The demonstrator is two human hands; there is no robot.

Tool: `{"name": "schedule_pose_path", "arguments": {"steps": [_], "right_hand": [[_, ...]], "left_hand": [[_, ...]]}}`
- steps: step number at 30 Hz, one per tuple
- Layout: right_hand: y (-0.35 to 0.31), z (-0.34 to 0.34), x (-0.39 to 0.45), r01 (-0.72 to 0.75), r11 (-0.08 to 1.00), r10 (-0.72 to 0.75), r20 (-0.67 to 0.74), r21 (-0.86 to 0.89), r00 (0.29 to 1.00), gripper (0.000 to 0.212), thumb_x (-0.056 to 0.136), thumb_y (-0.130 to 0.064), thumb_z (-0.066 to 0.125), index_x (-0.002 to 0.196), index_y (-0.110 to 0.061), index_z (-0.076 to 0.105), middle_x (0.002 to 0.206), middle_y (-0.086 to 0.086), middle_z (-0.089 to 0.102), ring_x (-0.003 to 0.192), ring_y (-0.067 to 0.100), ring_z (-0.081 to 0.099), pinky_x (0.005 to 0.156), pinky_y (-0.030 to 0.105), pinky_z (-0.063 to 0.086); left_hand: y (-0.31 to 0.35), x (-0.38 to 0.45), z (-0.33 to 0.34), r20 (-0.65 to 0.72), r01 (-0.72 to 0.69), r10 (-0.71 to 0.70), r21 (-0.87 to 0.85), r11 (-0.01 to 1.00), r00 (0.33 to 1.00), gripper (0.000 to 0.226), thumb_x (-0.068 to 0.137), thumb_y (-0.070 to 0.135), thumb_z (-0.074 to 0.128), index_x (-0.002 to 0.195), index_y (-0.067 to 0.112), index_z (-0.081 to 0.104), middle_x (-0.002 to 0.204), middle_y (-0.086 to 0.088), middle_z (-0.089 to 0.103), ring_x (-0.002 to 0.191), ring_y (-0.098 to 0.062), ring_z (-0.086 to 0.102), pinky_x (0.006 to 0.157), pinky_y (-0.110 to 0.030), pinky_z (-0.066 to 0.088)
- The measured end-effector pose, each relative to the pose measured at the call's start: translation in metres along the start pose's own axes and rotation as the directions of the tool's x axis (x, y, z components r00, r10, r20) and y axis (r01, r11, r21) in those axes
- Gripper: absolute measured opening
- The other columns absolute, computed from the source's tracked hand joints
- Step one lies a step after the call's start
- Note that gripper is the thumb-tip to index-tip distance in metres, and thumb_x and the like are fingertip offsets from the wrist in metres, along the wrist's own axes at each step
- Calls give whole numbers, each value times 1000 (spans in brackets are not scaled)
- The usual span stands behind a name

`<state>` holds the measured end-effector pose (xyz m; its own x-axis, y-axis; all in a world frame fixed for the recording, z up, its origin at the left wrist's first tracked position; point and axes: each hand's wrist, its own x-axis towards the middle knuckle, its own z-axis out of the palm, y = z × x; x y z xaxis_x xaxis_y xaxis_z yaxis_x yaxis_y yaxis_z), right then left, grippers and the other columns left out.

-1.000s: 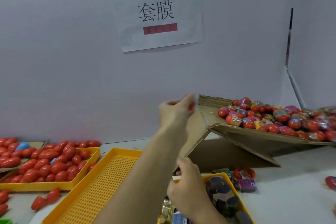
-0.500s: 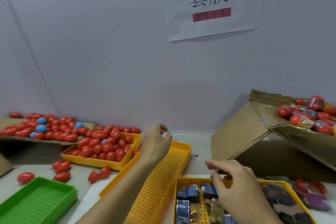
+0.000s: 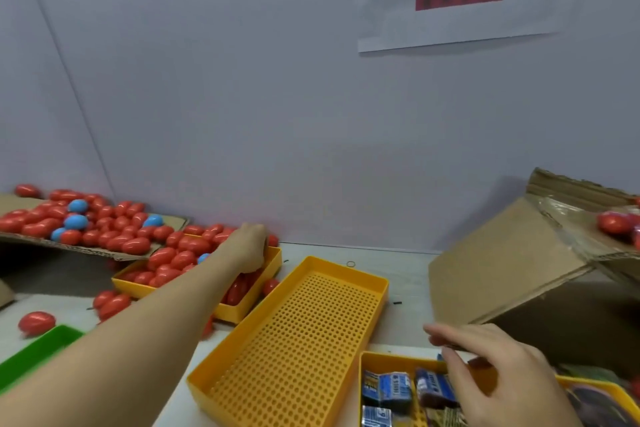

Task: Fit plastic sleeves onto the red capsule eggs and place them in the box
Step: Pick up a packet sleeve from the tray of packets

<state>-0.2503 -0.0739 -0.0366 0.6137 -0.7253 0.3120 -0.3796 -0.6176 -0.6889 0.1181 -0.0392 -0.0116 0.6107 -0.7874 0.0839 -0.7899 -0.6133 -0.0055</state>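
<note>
On the pale surface (image 3: 408,288), the left hand (image 3: 247,248) is curled into the yellow plastic tray (image 3: 270,265) of red capsule eggs (image 3: 180,258), its grasp hidden; the right hand (image 3: 498,374) is spread loosely over printed plastic sleeves (image 3: 391,388), partly cut off.

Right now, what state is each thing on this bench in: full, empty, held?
Left hand: down in the egg tray, grasp hidden.
Right hand: over the sleeve tray, pinching something small.
Egg tray: heaped with red eggs.
Perforated yellow tray: empty.
Sleeve tray: holds printed sleeves.
Cardboard box: open, tilted, eggs inside.
</note>
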Motion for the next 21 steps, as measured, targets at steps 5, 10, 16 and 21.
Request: {"name": "schedule_pose_path", "arguments": {"steps": [5, 10, 16, 21], "right_hand": [[2, -1, 0, 22, 1000, -22, 5, 0, 1000, 41, 88, -11, 68, 99, -50, 66, 86, -27, 65, 102, -16, 50, 77, 2, 41], [4, -8, -1, -23, 998, 25, -29, 61, 999, 35, 91, -11, 64, 90, -46, 66, 82, -20, 68, 93, -13, 56, 70, 7, 46], [7, -20, -5, -104, 992, 101, 51, 75, 994, 28, 94, -18, 60, 82, -41, 71, 83, -15, 71, 84, 0, 64, 73, 14, 51], [3, -32, -9, -109, 992, 119, 222, -57, 968, 24, 93, -23, 59, 80, -38, 73, 87, -16, 69, 84, -3, 62, 65, 9, 46]], "left_hand": [[-2, -5, 4, -78, -17, 25, 109, 994, 997, 20, 92, 7, 52, 110, 14, 57, 113, -9, 61, 100, -28, 61, 69, -35, 48], [16, -21, -23, -204, -19, 29, 51, 999, 979, 22, 87, 3, 54, 106, 13, 52, 108, -11, 57, 94, -32, 60, 74, -41, 53], [87, -70, -59, -279, -130, -1, -449, 884, 960, 29, 85, 8, 64, 114, 9, 61, 108, -9, 50, 90, -25, 56, 84, -34, 49], [162, -147, -71, -162, -122, -76, -918, 377, 984, 15, 87, 12, 65, 99, 20, 62, 96, -2, 63, 82, -17, 68, 63, -26, 53]]}}
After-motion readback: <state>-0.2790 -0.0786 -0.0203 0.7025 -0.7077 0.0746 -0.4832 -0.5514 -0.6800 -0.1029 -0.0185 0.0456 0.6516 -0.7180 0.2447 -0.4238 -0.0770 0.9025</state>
